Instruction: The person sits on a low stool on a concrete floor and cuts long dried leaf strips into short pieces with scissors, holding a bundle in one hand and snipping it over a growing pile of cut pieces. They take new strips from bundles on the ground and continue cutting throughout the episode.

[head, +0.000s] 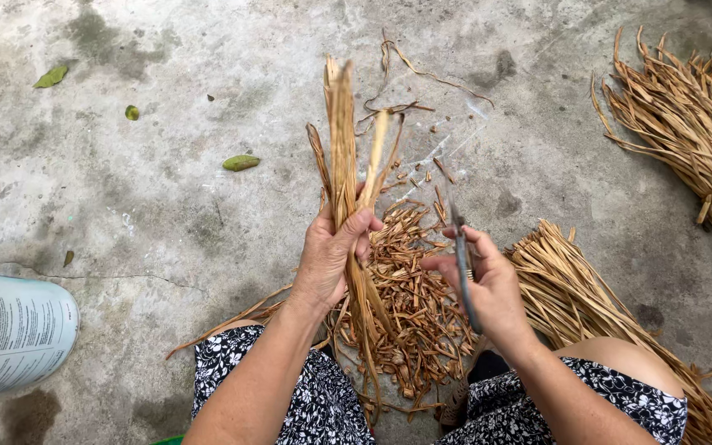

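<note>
My left hand (333, 251) grips a small bunch of dried tan straw strips (342, 132) that stands upright in front of me, its tips pointing away. My right hand (488, 284) holds a pair of dark metal scissors (461, 247), blades pointing up and away, a little to the right of the bunch and not touching it. Below both hands lies a heap of short brown straw cuttings (414, 305) on the concrete. My knees in black-and-white floral cloth (315, 395) frame the heap.
A loose bundle of long straw (570, 288) lies by my right knee. A tied straw bundle (694, 132) rests at the far right. A white plastic container (10, 334) sits at the left edge. Green leaves (241, 162) dot the grey concrete floor (125, 206).
</note>
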A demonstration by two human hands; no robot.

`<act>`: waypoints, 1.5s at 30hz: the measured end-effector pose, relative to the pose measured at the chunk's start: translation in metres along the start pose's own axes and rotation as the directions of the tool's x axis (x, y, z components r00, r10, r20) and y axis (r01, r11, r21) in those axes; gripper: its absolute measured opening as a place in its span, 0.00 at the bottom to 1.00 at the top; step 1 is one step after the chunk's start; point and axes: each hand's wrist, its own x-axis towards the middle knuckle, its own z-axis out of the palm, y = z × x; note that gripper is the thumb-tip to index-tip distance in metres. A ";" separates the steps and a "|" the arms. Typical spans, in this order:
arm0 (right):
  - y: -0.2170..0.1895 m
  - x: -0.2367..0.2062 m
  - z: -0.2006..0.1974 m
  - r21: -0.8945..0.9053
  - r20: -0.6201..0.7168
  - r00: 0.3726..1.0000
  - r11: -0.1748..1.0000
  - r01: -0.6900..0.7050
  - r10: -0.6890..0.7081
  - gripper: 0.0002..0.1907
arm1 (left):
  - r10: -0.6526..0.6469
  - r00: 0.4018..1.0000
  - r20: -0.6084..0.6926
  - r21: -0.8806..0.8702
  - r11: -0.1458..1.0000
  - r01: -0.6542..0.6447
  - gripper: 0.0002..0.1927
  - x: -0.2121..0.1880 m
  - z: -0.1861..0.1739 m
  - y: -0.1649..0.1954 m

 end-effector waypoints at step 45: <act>0.001 0.002 -0.039 -0.029 0.035 0.996 0.997 -0.077 0.078 0.28 | -0.129 0.991 -0.016 0.297 0.946 0.128 0.17 -0.024 0.010 0.023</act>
